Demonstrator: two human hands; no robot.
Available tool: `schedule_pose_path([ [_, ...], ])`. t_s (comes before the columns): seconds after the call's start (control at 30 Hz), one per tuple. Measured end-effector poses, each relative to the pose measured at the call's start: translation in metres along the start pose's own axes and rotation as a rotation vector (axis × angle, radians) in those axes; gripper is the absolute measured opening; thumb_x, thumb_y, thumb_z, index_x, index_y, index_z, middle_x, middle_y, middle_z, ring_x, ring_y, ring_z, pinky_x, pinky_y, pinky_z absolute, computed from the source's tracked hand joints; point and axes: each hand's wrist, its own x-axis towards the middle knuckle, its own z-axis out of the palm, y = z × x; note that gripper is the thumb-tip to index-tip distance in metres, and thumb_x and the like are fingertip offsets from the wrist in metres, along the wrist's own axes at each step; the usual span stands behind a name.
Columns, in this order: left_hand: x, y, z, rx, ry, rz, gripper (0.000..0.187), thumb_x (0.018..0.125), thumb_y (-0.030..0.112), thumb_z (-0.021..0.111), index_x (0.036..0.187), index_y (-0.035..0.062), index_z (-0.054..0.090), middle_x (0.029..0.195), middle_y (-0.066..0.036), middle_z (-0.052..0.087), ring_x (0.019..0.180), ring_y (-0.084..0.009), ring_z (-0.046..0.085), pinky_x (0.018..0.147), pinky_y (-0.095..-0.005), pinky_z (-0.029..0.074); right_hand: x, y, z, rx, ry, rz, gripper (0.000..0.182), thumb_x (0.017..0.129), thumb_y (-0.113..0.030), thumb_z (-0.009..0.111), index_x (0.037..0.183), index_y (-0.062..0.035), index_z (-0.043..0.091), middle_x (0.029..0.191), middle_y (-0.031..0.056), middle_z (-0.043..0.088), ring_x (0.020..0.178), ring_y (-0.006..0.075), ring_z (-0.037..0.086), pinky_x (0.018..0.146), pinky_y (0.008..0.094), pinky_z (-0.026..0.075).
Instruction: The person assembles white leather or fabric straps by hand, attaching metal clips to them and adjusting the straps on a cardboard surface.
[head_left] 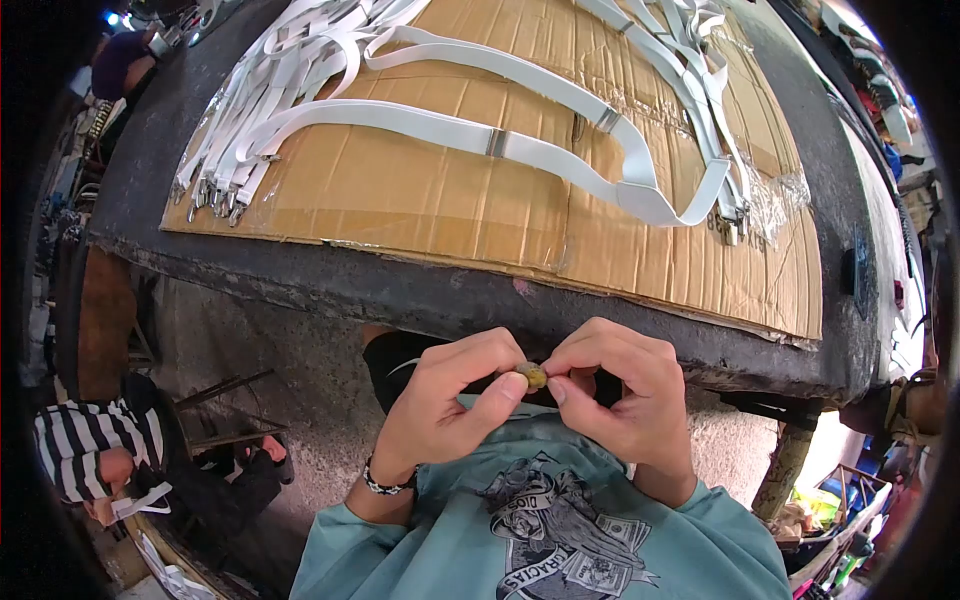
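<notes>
In front of my chest, below the table edge, a small yellowish-brown roundish object [535,377] is pinched between my hands. My left hand [462,392] grips it from the left with thumb and forefinger. From the other side, the thumb and forefinger of my right hand [625,385] close on its right end. Its exact kind is too small to make out. Beyond my hands, white elastic suspenders [430,115] with metal adjusters lie looped across a cardboard sheet [420,200], apart from both hands.
A heap of white suspenders [290,70] with metal clips lies at the left of the cardboard, and another bundle [690,80] at the right. The dark table [320,275] has a worn front edge. At lower left a person in a striped shirt [95,440] handles white straps.
</notes>
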Motion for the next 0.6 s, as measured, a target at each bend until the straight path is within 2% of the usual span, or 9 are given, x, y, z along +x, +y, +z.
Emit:
schedule_pose_path([
  [0.37,0.007,0.003,0.013,0.335,0.049,0.140,0.011,0.094,0.004,0.065,0.101,-0.0048,0.064,0.092,-0.016,0.066,0.077,-0.0295,0.065,0.068,-0.0356,0.052,-0.004,0.006,0.001,-0.157,0.089,-0.036,0.019,0.078,0.009,0.074,0.091,-0.0007,0.064,0.078,0.0065,0.059,0.058,0.0117,0.057,0.051,0.0259,0.046],
  [0.47,0.007,0.003,0.014,0.266,0.042,0.112,0.015,0.097,0.008,0.063,0.106,-0.0042,0.066,0.097,-0.016,0.067,0.081,-0.0287,0.067,0.070,-0.0352,0.054,-0.004,0.006,0.003,-0.138,0.117,-0.039,0.016,0.080,0.009,0.068,0.091,0.0001,0.060,0.078,0.0063,0.057,0.056,0.0131,0.053,0.051,0.0274,0.044],
  [0.6,0.003,0.004,0.013,0.082,0.030,0.003,0.021,0.102,0.011,0.059,0.114,-0.0041,0.068,0.105,-0.016,0.068,0.084,-0.0238,0.069,0.074,-0.0320,0.056,-0.008,0.006,-0.006,0.111,0.092,0.043,0.007,0.087,0.006,0.060,0.089,0.0005,0.056,0.073,0.0062,0.055,0.054,0.0133,0.046,0.052,0.0289,0.039],
])
